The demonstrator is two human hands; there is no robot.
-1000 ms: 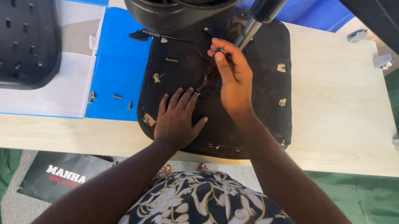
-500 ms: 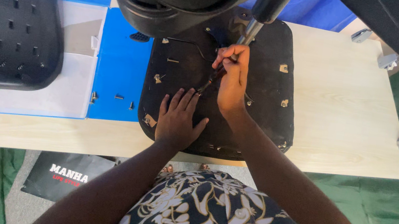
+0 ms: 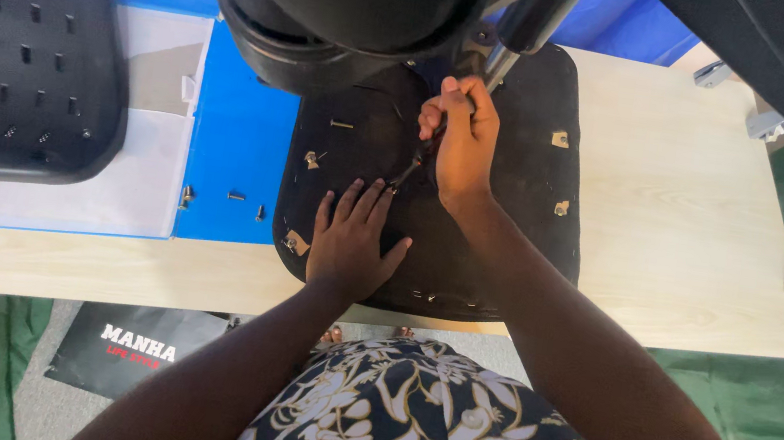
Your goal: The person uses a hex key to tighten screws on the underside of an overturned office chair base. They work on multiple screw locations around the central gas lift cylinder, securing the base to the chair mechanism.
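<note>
Bright, even indoor light, pale tabletop well lit without glare, soft short shadows beneath the hands, black seat underside dark with little detail, large dark shapes at far edge slightly soft, centre sharp.

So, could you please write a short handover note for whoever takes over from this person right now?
Left hand: flat on the black seat underside, bracing it.
Right hand: gripping a slim dark tool, tip on the seat underside near the mechanism.
One screw lies on the seat; loose screws wait on the blue sheet.
Backrest is unattached, far left.
</note>
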